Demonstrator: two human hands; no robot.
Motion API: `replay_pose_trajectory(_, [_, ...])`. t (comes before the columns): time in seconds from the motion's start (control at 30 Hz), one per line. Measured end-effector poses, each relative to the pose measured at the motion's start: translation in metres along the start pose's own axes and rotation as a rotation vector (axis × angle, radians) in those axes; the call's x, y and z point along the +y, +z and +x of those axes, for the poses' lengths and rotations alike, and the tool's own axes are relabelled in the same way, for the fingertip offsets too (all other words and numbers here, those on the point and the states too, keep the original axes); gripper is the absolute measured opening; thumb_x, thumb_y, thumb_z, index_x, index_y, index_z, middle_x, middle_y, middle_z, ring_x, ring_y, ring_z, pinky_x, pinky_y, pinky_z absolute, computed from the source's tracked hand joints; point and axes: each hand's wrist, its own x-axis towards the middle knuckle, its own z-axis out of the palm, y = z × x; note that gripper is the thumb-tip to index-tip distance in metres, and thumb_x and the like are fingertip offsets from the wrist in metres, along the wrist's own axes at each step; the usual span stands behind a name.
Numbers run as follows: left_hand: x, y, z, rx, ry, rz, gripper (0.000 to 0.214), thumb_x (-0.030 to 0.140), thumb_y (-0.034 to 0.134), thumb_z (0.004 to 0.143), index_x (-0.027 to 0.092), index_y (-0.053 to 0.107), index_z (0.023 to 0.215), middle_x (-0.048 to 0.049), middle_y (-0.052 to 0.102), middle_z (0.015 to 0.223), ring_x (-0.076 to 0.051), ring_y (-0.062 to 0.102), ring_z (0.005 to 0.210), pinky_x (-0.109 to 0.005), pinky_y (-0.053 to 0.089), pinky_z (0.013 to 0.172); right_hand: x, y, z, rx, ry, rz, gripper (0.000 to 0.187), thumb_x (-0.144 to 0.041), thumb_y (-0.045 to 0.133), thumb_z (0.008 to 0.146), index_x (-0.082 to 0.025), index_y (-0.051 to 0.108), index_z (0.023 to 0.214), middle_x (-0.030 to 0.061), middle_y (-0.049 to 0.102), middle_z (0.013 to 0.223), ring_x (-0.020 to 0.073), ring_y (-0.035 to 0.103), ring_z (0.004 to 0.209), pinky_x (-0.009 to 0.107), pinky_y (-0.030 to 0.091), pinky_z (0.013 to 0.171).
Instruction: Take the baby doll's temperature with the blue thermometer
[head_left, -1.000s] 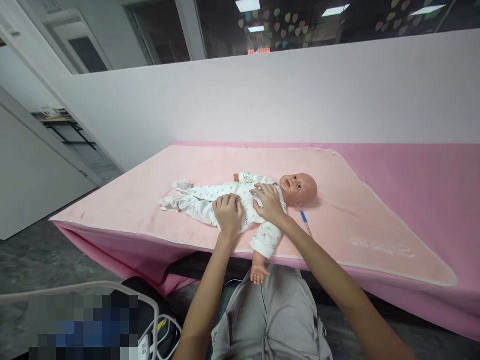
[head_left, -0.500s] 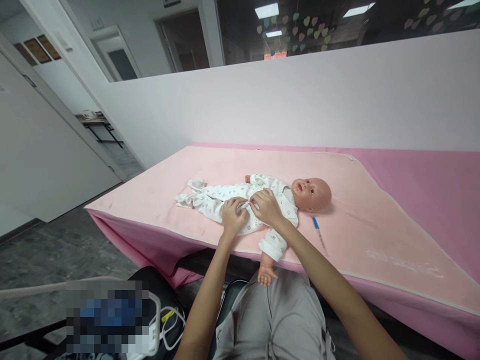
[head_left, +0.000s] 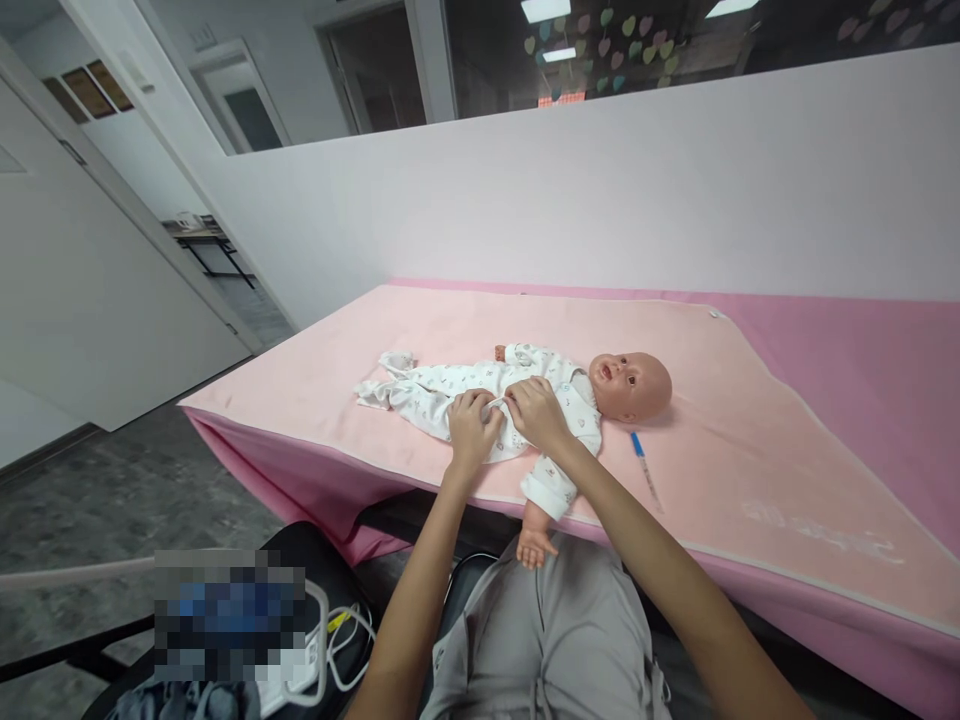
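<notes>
A baby doll (head_left: 631, 384) in a white printed romper (head_left: 450, 385) lies on its back on a pale pink blanket (head_left: 480, 330), head to the right. One doll arm hangs over the table's near edge. My left hand (head_left: 472, 430) and my right hand (head_left: 536, 415) meet over the doll's belly. Both hands have their fingers curled and pinch the romper's front fabric between them.
A blue-capped thermometer or pen (head_left: 643, 465) lies on the blanket just right of the doll. The darker pink table cover (head_left: 847, 350) stretches to the right along a white wall. My lap in grey trousers (head_left: 555, 640) is below; white cables (head_left: 337, 650) lie at lower left.
My right hand slid from the doll's chest down to its belly and closed on the fabric beside my left hand. The view shifted, so the doll sits further right.
</notes>
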Motion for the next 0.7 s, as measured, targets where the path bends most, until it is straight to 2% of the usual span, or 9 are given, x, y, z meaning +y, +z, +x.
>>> replay_pose_trajectory(0.23, [-0.0068,-0.0014,0.002,0.0,-0.028,-0.163,0.01,0.016,0.051,0.074,0.023,0.058,0.072,-0.0015,0.064,0.091,-0.019,0.055,0.089,-0.036,0.039,0.084,-0.0003,0.0002,0.0005,0.015,0.011,0.015,0.013,-0.019,0.041,0.088,-0.019,0.052,0.082,0.0051,0.06,0.08,0.0194,0.05,0.08,0.035,0.033,0.086])
replay_pose_trajectory(0.4, [-0.008,-0.0008,0.0009,0.006,-0.023,-0.157,0.01,0.016,0.05,0.074,0.023,0.058,0.076,-0.0016,0.064,0.087,-0.019,0.055,0.087,-0.035,0.04,0.083,-0.0001,-0.0002,0.0007,0.016,0.013,0.015,0.012,-0.019,0.042,0.088,-0.019,0.052,0.081,0.0047,0.059,0.08,0.0195,0.05,0.08,0.035,0.033,0.085])
replay_pose_trajectory(0.53, [-0.0076,-0.0019,-0.0003,0.058,-0.015,-0.212,0.009,0.021,0.05,0.079,0.022,0.058,0.084,-0.0023,0.063,0.087,-0.018,0.056,0.087,-0.033,0.041,0.082,0.0003,-0.0002,0.0008,0.015,0.014,0.013,0.013,-0.02,0.041,0.088,-0.019,0.053,0.082,0.0046,0.059,0.08,0.0191,0.049,0.08,0.034,0.034,0.085])
replay_pose_trajectory(0.7, [-0.0075,-0.0005,-0.0003,0.056,-0.001,-0.164,0.013,0.028,0.052,0.081,0.023,0.063,0.08,-0.0029,0.063,0.09,-0.018,0.056,0.09,-0.035,0.041,0.085,0.0004,0.0002,0.0005,0.012,0.016,0.004,0.014,-0.021,0.042,0.089,-0.019,0.054,0.083,0.0047,0.059,0.081,0.0186,0.049,0.081,0.034,0.033,0.085])
